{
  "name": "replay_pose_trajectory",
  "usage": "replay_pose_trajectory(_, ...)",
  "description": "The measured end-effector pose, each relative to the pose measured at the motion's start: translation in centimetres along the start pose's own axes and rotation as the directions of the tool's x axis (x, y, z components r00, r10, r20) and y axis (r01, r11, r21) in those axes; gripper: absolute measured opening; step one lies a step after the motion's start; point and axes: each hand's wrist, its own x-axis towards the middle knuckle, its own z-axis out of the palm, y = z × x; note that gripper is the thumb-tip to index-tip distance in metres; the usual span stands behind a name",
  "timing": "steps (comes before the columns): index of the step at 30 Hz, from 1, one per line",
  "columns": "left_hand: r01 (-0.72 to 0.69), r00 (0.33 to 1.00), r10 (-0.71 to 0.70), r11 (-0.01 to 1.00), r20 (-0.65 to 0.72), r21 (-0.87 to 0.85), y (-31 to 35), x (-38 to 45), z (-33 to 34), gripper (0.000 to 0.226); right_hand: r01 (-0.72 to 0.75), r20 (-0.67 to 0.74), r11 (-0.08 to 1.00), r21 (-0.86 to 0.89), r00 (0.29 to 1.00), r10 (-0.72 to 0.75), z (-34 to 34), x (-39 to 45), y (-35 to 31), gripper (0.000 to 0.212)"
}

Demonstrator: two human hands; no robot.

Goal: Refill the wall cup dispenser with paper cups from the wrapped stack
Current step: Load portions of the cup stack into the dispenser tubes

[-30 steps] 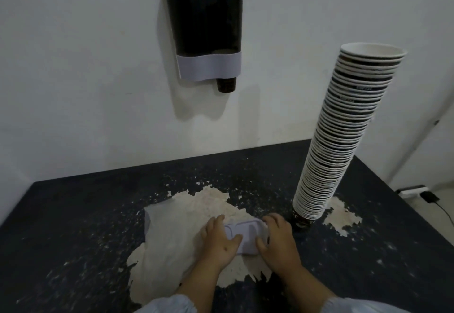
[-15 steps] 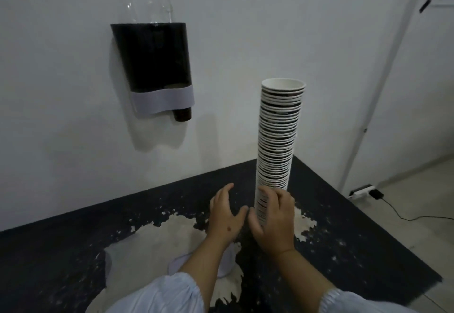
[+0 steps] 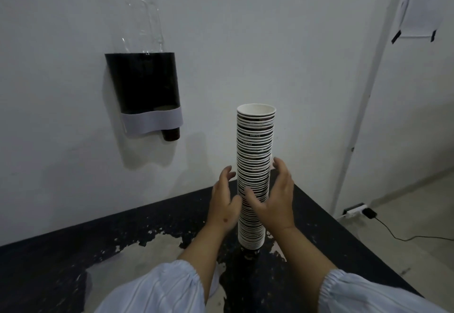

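A tall stack of nested paper cups (image 3: 254, 177) stands upright on the dark table (image 3: 326, 234), mouths up, its white rims banded with dark print. The bottom cup sits just beside a patch where the table's black coating has flaked away to a pale layer (image 3: 157, 244).

Both hands flank the middle of the stack. The left hand (image 3: 224, 204) is on the stack's left side, fingers spread and curled toward it, thumb near the cups; whether the palm actually touches them cannot be told. The right hand (image 3: 275, 199) cups the right side, its thumb lying across the front of the stack and its fingers (image 3: 280, 165) reaching round behind, spread rather than clenched. Neither hand is closed tight on the cups. Pale blue gathered sleeves (image 3: 167, 288) cover both forearms at the bottom edge of the view.

On the white wall to the left hangs the cup dispenser (image 3: 143, 86): a black tapered body with a grey band (image 3: 152, 122) across its lower end and clear plastic (image 3: 145, 22) rising above its top. One dark cup (image 3: 170, 133) pokes out below the band at the right.

To the right, a sheet of paper (image 3: 422, 7) is taped to a door, and a power strip (image 3: 355, 210) with a black plug and cable lies on the floor.
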Motion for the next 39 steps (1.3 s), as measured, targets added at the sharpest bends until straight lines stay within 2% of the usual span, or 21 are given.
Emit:
replay_pose_trajectory(4, -0.022, 1.000, 0.021, 0.999, 0.007, 0.035, 0.5, 0.0, 0.5, 0.083, -0.074, 0.162, 0.979, 0.188, 0.986, 0.043, -0.8, 0.8, 0.3, 0.092)
replay_pose_trajectory(9, -0.034, 0.999, 0.032, 0.996, 0.022, 0.080, 0.8, 0.4, 0.8, 0.102, -0.109, 0.232, 0.965, 0.237, 0.971, 0.052, -1.4, 1.9, 0.6, 0.101)
replay_pose_trajectory(21, 0.015, 0.998, -0.015, 1.000, -0.061, 0.007, 1.0, 1.1, 1.9, 0.090, -0.173, 0.327, 0.951, 0.255, 0.941, 0.083, -1.6, 2.6, 0.3, 0.103)
replay_pose_trajectory(31, 0.041, 0.994, -0.040, 0.999, -0.100, 0.008, 0.7, 1.3, 2.3, 0.085, -0.168, 0.309, 0.959, 0.230, 0.947, 0.092, -1.5, 2.9, 0.3, 0.101)
replay_pose_trajectory(37, 0.027, 0.995, -0.025, 0.999, -0.099, 0.018, 1.0, 1.4, 2.4, 0.061, -0.169, 0.298, 0.963, 0.208, 0.949, 0.103, -1.5, 3.2, 0.2, 0.099)
replay_pose_trajectory(39, 0.028, 0.994, -0.024, 0.999, -0.105, 0.036, 0.8, 1.6, 2.5, 0.059, -0.169, 0.297, 0.963, 0.211, 0.949, 0.101, -1.5, 3.3, 0.3, 0.097)
